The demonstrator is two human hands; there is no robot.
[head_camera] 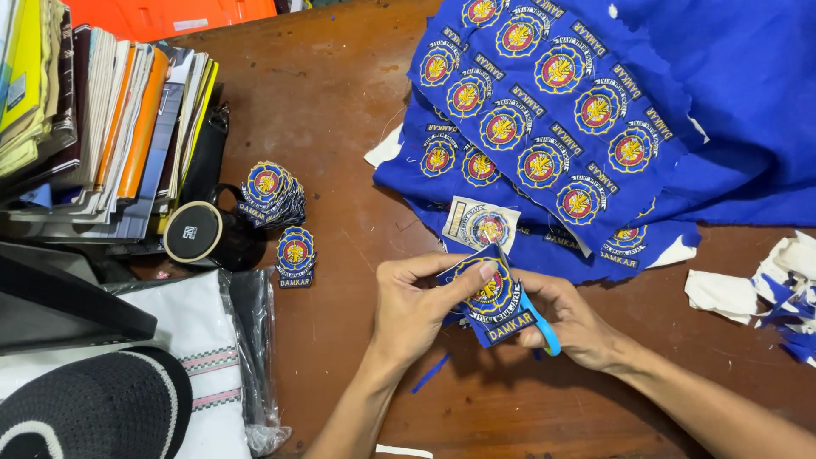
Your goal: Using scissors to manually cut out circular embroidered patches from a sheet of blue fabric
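My left hand point(412, 306) pinches a blue embroidered patch point(493, 293) with a round yellow and red emblem, thumb on its face. My right hand point(574, 323) holds blue-handled scissors point(540, 319) whose blades run along the patch's right edge. Behind them lies a large blue cloth sheet point(595, 110) covered with several uncut emblems of the same kind. One cut patch with white backing point(480, 225) lies just above my hands. A fanned stack of finished patches point(272, 191) and one more pile of patches point(295, 255) rest on the brown wooden table point(340, 110) to the left.
Stacked books and folders point(102, 119) fill the far left. A black round-capped object point(194, 232) lies beside them. A bagged white garment point(204, 340) and a black knit cap point(93, 408) sit at lower left. White and blue offcuts point(765, 293) pile at the right edge.
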